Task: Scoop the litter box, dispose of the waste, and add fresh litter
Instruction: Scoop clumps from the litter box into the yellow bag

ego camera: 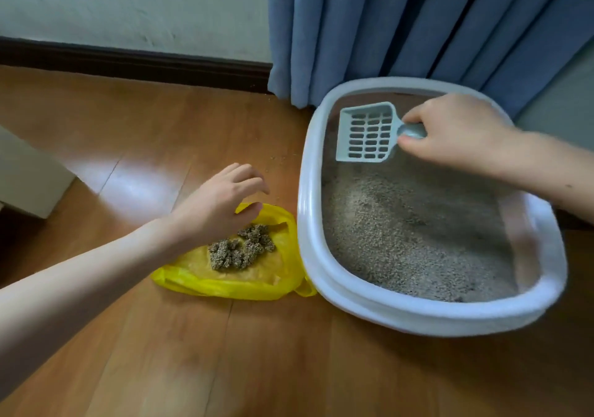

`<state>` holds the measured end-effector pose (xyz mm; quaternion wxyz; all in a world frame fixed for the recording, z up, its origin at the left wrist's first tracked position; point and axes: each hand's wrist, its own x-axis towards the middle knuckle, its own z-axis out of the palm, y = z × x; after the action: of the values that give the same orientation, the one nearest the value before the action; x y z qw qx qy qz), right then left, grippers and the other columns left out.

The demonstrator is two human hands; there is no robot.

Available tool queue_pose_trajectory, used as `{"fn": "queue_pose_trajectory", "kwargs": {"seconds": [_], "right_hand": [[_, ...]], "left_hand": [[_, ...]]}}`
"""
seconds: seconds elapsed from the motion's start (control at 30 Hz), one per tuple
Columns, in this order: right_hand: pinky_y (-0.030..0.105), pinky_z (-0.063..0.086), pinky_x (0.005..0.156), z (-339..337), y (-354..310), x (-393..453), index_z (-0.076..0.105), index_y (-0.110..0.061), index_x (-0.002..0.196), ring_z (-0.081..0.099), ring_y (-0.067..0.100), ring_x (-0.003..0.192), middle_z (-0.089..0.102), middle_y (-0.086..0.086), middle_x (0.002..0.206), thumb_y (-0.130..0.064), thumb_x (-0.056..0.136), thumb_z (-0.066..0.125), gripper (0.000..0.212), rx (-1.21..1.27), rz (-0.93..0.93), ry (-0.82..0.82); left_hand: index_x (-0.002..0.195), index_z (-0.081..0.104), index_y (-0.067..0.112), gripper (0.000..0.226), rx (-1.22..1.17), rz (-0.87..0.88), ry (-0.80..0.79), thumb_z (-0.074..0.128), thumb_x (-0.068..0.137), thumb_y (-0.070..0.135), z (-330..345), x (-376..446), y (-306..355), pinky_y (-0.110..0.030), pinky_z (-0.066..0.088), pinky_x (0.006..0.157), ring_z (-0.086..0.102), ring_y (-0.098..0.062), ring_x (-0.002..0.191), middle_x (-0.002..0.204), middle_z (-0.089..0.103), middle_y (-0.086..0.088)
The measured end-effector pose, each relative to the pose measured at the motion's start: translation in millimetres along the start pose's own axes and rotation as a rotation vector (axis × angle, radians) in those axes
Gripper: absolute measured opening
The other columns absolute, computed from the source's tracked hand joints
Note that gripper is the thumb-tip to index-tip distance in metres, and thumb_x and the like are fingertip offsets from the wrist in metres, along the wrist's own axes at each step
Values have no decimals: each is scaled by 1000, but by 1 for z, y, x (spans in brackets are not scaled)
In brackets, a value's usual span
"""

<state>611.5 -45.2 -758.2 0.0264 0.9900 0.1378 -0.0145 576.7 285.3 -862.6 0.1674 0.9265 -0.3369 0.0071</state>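
From the head camera, the litter box [430, 317] sits on the wooden floor [289, 368] with its far rim against the blue curtain [418, 24]. The right hand [456, 130] pinches the short handle of the pale slotted scoop [369, 132], which it holds empty above the far-left corner of the box, where the floor of the tray shows bare. The grey litter [408, 224] is banked toward the near side and looks shallow. Just beside the box's left wall lies a yellow plastic bag [231, 283], spread flat on the floor, with a heap of waste clumps [244, 246] resting on it. The left hand [221, 201] hovers over the bag's far edge with fingers loosely spread, holding nothing — the thumb is close to the plastic, though whether it touches I cannot tell. A few stray granules [278, 159] are scattered on the floor near the box's far-left corner.

The scooping looks largely done; disposal and fresh litter remain. The main risk is the bag — it lies open and flat, so lifting one edge alone could roll the clumps off onto the floor. Gathering both handles first would guard against that. The scoop, if set down carelessly, could shed more grains outside the box.
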Motion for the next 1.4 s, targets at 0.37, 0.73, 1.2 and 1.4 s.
{"fn": "queue_pose_trajectory", "kwargs": {"seconds": [0.37,0.73,1.2,1.4], "right_hand": [[24,35,49,42,59,-34,56,-15,73,66,21,76,58,-1,74,5,81,54,22,-739,-106,-268],[30,45,64,51,83,-44,70,-13,95,68,23,93,72,0,96,-3,88,49,24,-850,-377,-430],[25,36,49,53,122,-56,68,-18,73,47,11,53,56,-7,59,-47,84,62,32,-466,-320,-589],[25,25,48,76,118,-71,53,-14,55,29,13,44,35,-3,46,-47,81,67,44,-189,-272,-656]], "left_hand": [[129,55,10,68,9,265,-161,51,87,63,21,44,62,-26,23,116,44,-20,129,131,55,-4],[133,55,8,88,64,308,-229,46,79,77,26,44,62,-21,9,119,35,-16,135,134,56,-8],[129,58,7,87,80,304,-190,45,79,77,30,43,62,-20,7,119,36,-16,134,131,58,-10],[129,58,7,87,73,306,-179,46,79,76,31,43,61,-21,7,119,35,-16,135,131,58,-10]]}}
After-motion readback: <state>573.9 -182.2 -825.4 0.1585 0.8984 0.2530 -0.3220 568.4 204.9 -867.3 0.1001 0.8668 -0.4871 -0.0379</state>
